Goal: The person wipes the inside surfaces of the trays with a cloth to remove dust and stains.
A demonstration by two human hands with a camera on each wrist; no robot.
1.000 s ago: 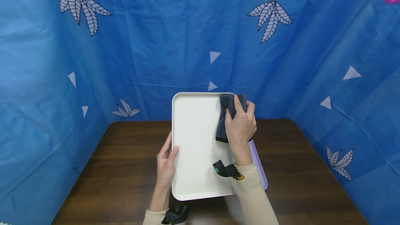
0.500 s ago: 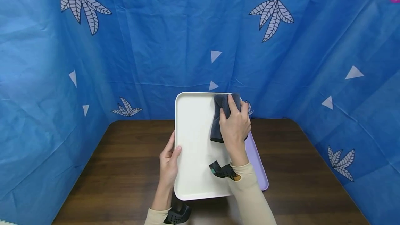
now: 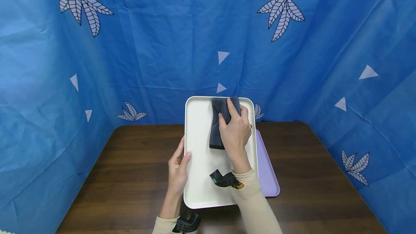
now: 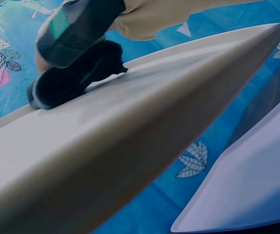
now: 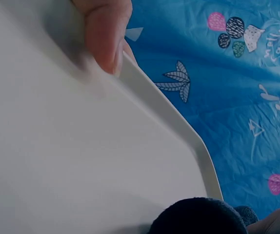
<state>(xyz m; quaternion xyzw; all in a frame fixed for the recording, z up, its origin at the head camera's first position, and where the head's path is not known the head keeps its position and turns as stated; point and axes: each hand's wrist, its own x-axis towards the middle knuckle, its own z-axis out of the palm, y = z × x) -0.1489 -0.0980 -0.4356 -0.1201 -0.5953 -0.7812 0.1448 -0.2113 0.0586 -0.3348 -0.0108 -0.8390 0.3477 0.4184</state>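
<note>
Cloth met tray up at the far end, right of the middle, and what a busy corner that was! The right hand had the dark fabric bunched beneath its fingers, thumb to one side, the forefinger reaching almost to the top rim, probably to bring pressure right up to the edge. And the white tray? Up in front of the person, tilted face-on, its far end above the back edge of the brown surface; whether its near edge touched down, nobody could tell.

Over on the other flank, the left hand did the quiet work: thumb hooked over the side rim, fingers behind, a narrow pinch that seemed meant to steady the tray against the push while leaving almost the whole inside face free. Clever, too, that tilt, likely chosen to put the face within easy reach. Behind it, partly covered, the purple tray showed its right side, apparently lying on the surface, with neither hand on it.
</note>
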